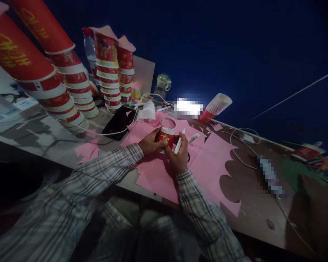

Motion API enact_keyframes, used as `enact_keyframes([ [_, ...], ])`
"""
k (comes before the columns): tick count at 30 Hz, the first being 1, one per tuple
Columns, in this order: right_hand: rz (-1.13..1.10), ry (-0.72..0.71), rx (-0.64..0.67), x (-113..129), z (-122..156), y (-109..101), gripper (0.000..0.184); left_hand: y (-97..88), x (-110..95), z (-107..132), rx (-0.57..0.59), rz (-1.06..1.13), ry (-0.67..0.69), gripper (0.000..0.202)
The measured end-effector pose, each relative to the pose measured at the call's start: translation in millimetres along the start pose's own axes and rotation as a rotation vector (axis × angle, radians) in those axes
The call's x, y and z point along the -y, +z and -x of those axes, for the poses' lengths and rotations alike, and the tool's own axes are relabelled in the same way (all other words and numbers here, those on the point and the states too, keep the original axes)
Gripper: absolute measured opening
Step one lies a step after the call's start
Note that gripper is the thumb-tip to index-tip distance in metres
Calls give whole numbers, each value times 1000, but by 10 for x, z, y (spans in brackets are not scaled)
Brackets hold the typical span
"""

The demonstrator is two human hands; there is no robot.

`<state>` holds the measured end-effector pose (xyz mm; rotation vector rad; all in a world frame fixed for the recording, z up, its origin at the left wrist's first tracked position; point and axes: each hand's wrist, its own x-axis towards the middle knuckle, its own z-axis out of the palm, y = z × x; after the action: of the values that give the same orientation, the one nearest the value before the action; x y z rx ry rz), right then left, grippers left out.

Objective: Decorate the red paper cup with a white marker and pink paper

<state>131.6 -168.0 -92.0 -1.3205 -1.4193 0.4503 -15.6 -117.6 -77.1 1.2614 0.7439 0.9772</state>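
My left hand [152, 142] is closed round a red paper cup [166, 137] that lies on its side over pink paper sheets [207, 160]. Just right of the cup, my right hand [178, 157] grips a white marker [179, 142], its tip pointing up beside the cup. Both sleeves are plaid. A second white marker [193, 138] lies on the pink paper just beyond my right hand.
Tall stacks of red paper cups [71, 83] [109, 72] stand at the back left. A black phone [117, 123] with a white cable, a roll of tape [167, 122], a plastic bottle [89, 49], a small jar [162, 84] and a tipped cup stack [215, 107] lie behind.
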Motion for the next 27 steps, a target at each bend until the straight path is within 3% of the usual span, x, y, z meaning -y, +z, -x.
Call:
enact_keyframes([
  [5, -53, -100, -47, 43, -13, -53, 69, -11, -21, -12, -13, -27, -36, 58],
  [11, -148, -172, -224, 153, 15, -99, 30, -37, 39, -34, -17, 45, -19, 64],
  [19, -53, -443, -210, 203, 0, -151, 26, -44, 44, -48, -13, 88, -32, 63],
  [27, -18, -454, -143, 244, -18, -174, 19, -48, 41, -47, -1, 113, -15, 64],
])
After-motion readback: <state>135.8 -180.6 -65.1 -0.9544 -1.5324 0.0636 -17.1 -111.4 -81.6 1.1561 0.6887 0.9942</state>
